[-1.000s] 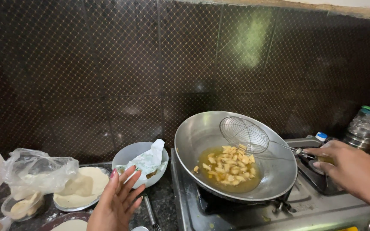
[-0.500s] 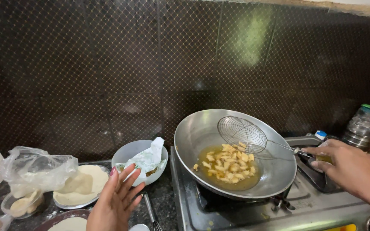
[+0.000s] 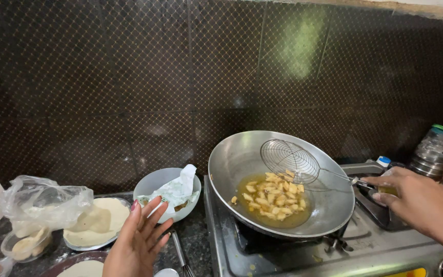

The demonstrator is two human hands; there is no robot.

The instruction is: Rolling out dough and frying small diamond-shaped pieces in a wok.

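My right hand [image 3: 416, 202] grips the handle of a round wire skimmer [image 3: 289, 161] whose mesh head rests on the inner wall of a steel wok [image 3: 232, 169], just above several pale fried pieces [image 3: 275, 195] floating in oil. The wok sits on a gas stove [image 3: 365, 251]. My left hand [image 3: 138, 238] hovers with spread fingers and holds nothing, just in front of a grey bowl [image 3: 152, 182] lined with crumpled paper [image 3: 175, 190].
At left a plate [image 3: 85, 241] carries rolled dough discs, partly under a clear plastic bag [image 3: 39, 202]. A small container [image 3: 24, 249] holds dough pieces. Jars [image 3: 434, 149] stand at far right. Metal tongs [image 3: 180, 256] lie on the dark counter.
The skimmer head has slid slightly left and down towards the frying pieces. My left hand has stayed near the bowl with little movement.
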